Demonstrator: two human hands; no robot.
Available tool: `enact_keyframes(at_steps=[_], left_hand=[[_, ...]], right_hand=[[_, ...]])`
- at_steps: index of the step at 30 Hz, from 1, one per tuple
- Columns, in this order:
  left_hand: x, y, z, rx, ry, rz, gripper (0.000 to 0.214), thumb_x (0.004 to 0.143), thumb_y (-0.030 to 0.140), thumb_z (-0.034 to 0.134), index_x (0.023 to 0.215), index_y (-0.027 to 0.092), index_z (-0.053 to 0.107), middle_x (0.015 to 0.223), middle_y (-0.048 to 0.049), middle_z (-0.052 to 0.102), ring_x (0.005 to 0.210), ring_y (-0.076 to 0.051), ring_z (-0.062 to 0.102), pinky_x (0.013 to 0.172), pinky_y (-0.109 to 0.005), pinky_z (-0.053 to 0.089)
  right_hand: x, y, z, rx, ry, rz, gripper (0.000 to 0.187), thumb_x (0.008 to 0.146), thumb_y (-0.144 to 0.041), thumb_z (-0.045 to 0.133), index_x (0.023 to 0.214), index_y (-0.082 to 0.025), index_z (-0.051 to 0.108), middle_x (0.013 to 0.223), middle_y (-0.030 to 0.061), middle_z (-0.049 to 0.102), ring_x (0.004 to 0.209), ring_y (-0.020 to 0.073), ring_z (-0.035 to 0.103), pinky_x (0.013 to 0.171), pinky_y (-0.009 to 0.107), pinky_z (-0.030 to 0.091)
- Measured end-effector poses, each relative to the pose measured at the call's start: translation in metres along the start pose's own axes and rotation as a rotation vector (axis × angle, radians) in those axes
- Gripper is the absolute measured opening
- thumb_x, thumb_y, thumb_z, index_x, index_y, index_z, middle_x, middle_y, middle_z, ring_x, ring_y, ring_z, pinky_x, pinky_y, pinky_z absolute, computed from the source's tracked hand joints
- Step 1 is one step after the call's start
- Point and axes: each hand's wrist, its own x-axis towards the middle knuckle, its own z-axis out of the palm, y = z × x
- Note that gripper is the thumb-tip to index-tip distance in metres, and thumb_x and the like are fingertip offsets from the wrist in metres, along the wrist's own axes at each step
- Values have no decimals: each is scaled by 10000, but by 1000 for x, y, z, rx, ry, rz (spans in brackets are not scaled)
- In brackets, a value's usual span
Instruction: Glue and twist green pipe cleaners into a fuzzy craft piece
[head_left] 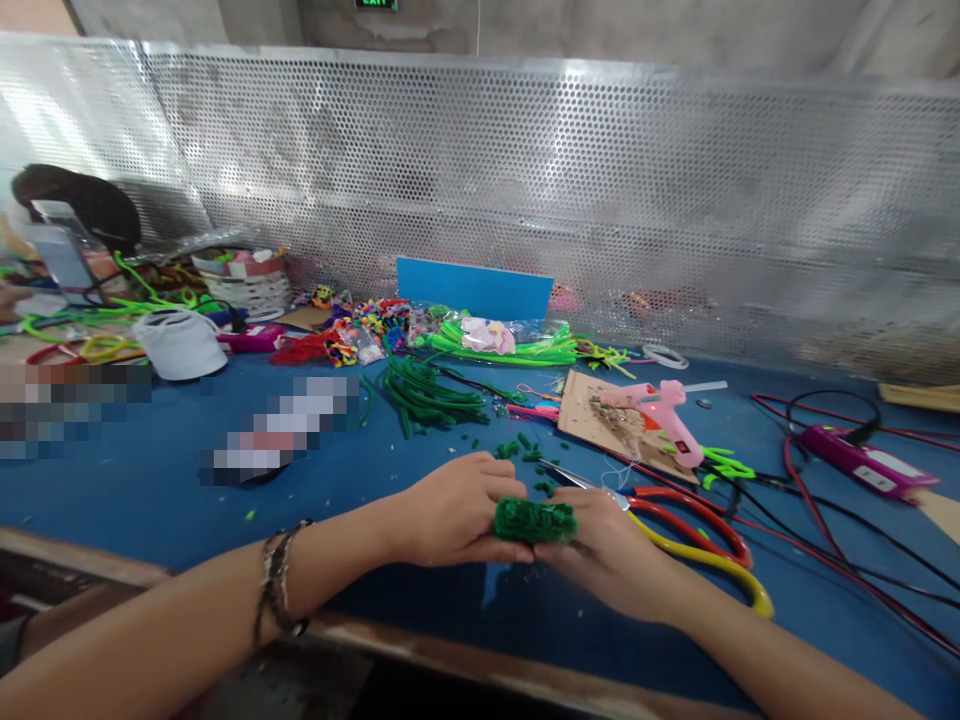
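Over the table [180, 500], the green bundle [535, 521] stretches sideways.

- Craft workshop, prob. shared: 2nd person [79, 205] at far L
- Long blue worktable [187, 510]
- Tools: pink glue gun [679, 425], lg. scissors [652, 492]
- Supplies: dk. green fuzzy stems [435, 395], bagged lime stems [517, 347], wicker-type basket [251, 285]
- Magenta pwr. strip [862, 462] w/ cords
- Perf. metal partition [570, 180], concrete-look wall [600, 30], EXIT sign [376, 4] = public/indus. bldg.
- Fuzzy green pc. [534, 520] being worked by hand
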Motion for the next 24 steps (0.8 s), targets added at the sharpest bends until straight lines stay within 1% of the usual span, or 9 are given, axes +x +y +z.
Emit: enact_keyframes(at_steps=[3, 5, 7, 9, 12, 14, 17, 21, 24], left_hand=[[0, 0, -3, -62, 8, -70, 473, 836, 496, 222, 678, 145, 497, 699, -37, 532, 642, -139, 424, 618, -267, 310], [0, 0, -6, -127, 19, -101, 529, 844, 498, 141, 687, 144, 501, 742, -49, 539, 667, -138, 440, 643, -272, 315], [1, 0, -7, -162, 10, -113, 549, 852, 481, 104, 673, 146, 500, 738, -52, 541, 671, -139, 440, 642, -270, 320], [1, 0, -7, -164, -5, -103, 543, 855, 474, 112, 656, 149, 498, 709, -51, 539, 651, -140, 428, 625, -266, 323], [2, -1, -4, -165, -15, -57, 524, 858, 461, 134, 646, 150, 499, 688, -50, 541, 627, -137, 416, 615, -258, 330], [2, -1, -2, -167, -8, -36, 517, 860, 451, 142, 635, 150, 497, 676, -48, 544, 615, -132, 413, 615, -252, 335], [2, -2, -2, -173, 6, -17, 509, 863, 442, 156, 625, 149, 499, 663, -45, 549, 607, -129, 413, 611, -249, 335], [1, -1, -5, -219, -29, 12, 479, 857, 448, 194, 663, 149, 515, 682, -56, 553, 629, -141, 433, 608, -261, 339], [1, 1, -7, -236, -43, -24, 425, 866, 387, 199, 724, 145, 519, 725, -69, 555, 674, -149, 454, 651, -263, 359]], right_hand=[[-1, 0, 1, -20, -7, 20, 299, 838, -267, 345, 582, -171, 467, 525, -2, 475, 504, 89, 399, 495, 195, 283], [-2, 0, 1, -40, -13, 48, 286, 827, -272, 365, 583, -171, 475, 520, -3, 472, 501, 90, 401, 492, 198, 280], [-2, 0, 2, -57, -34, 71, 289, 820, -308, 379, 589, -171, 485, 523, 0, 472, 502, 93, 407, 491, 200, 280], [-2, 1, 2, -59, -42, 77, 323, 817, -384, 367, 615, -167, 497, 541, 9, 481, 516, 102, 420, 499, 206, 291], [-1, 1, 2, -49, -26, 95, 417, 830, -467, 281, 635, -163, 489, 550, 19, 483, 534, 113, 425, 514, 214, 301], [-1, 1, 1, -44, -31, 95, 449, 848, -462, 230, 607, -166, 467, 529, 12, 470, 521, 108, 410, 507, 213, 291], [-1, 2, 2, -60, -47, 50, 458, 866, -427, 203, 591, -169, 461, 516, 6, 464, 512, 102, 403, 504, 213, 280], [-2, 4, 5, -134, -38, 8, 459, 861, -433, 208, 618, -173, 497, 530, 12, 479, 526, 108, 419, 517, 223, 286], [-3, 5, 5, -164, -30, 5, 451, 859, -437, 218, 628, -173, 501, 535, 15, 489, 533, 112, 426, 527, 228, 289]])
